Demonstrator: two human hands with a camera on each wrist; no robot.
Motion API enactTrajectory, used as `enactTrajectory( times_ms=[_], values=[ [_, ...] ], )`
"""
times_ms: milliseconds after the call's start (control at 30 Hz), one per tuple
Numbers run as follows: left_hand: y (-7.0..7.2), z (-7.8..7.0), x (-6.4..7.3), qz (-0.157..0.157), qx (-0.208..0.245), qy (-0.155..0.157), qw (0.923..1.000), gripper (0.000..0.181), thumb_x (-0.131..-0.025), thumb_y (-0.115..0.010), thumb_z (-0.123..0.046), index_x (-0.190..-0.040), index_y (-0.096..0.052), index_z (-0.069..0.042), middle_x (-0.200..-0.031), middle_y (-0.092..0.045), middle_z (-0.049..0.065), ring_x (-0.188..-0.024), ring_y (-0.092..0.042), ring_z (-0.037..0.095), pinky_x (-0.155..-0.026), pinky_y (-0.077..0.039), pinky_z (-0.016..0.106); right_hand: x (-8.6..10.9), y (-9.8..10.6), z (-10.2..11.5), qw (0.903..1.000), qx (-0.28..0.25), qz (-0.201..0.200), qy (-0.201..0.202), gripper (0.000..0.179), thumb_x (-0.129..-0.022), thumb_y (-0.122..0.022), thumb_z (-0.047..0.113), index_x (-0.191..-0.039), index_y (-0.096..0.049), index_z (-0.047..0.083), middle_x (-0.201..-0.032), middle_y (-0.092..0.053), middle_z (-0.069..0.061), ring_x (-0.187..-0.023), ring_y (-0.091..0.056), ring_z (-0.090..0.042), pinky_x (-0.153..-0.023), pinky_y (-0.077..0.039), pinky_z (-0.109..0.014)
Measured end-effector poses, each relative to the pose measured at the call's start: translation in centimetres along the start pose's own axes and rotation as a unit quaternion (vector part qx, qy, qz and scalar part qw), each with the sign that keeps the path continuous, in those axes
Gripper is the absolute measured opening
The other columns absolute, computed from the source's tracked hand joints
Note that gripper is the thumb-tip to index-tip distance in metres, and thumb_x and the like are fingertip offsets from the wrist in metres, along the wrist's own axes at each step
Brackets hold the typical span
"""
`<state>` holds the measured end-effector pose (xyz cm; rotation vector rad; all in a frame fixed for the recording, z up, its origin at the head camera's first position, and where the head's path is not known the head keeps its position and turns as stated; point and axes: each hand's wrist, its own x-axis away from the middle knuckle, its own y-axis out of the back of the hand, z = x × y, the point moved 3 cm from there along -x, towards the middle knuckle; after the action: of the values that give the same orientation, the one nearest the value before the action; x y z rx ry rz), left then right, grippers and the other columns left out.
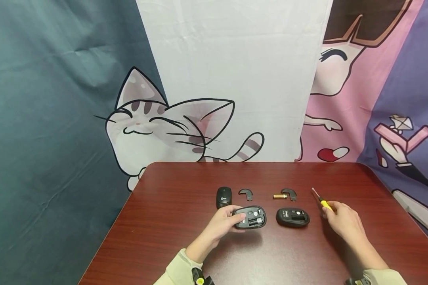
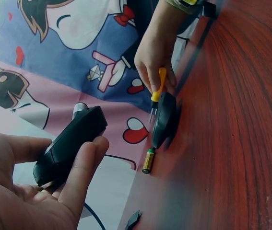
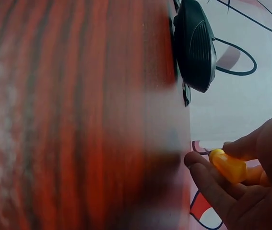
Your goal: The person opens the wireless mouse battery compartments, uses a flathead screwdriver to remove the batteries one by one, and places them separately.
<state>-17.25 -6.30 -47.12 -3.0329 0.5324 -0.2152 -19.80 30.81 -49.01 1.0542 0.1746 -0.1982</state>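
Observation:
My left hand (image 1: 225, 221) holds a black computer mouse (image 1: 250, 224) raised above the table, thumb on its underside. That underside faces me, with the battery compartment uncovered and a dark battery (image 1: 255, 221) in it. In the left wrist view, a pale cylindrical end (image 2: 79, 108) juts out beyond the held mouse. My right hand (image 1: 344, 221) pinches the yellow handle of a screwdriver (image 1: 326, 204), its shaft pointing away and leftward. Between the hands, a second mouse (image 1: 292, 217) lies belly-up, its compartment uncovered too.
A third mouse (image 1: 224, 196) sits upright behind my left hand. Toward the back lie one curved battery cover (image 1: 247, 193), another cover (image 1: 290, 193), and a gold battery (image 1: 279, 196) touching or close beside the latter. The brown table's far edge (image 1: 256, 163) meets a printed cloth backdrop.

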Motion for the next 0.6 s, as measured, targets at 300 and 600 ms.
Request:
enactTrajectory(
  times_ms=[300,600],
  values=[
    [0.0,0.0,0.0,0.008,0.008,0.001,0.9999,0.034,-0.098,-0.063,-0.012,-0.124,-0.059,0.011,-0.108,-0.072,0.02,-0.088,-0.073,0.022,-0.077,-0.066,0.036,-0.6,0.1,-0.1,0.9992,0.017,0.036,-0.005,0.033,-0.094,-0.064,0.018,-0.112,-0.066,-0.009,-0.092,-0.069,-0.023,-0.091,-0.063,-0.048,-0.068,-0.052,-0.06],
    [-0.1,0.0,0.0,0.014,0.015,0.001,0.9998,0.035,-0.099,-0.063,-0.012,-0.125,-0.058,0.011,-0.108,-0.072,0.02,-0.09,-0.074,0.025,-0.078,-0.066,0.037,-1.2,0.2,-0.4,0.9921,0.053,0.112,-0.021,0.04,-0.095,-0.063,0.024,-0.114,-0.064,-0.011,-0.104,-0.066,-0.033,-0.094,-0.061,-0.053,-0.074,-0.052,-0.063]
  ],
)
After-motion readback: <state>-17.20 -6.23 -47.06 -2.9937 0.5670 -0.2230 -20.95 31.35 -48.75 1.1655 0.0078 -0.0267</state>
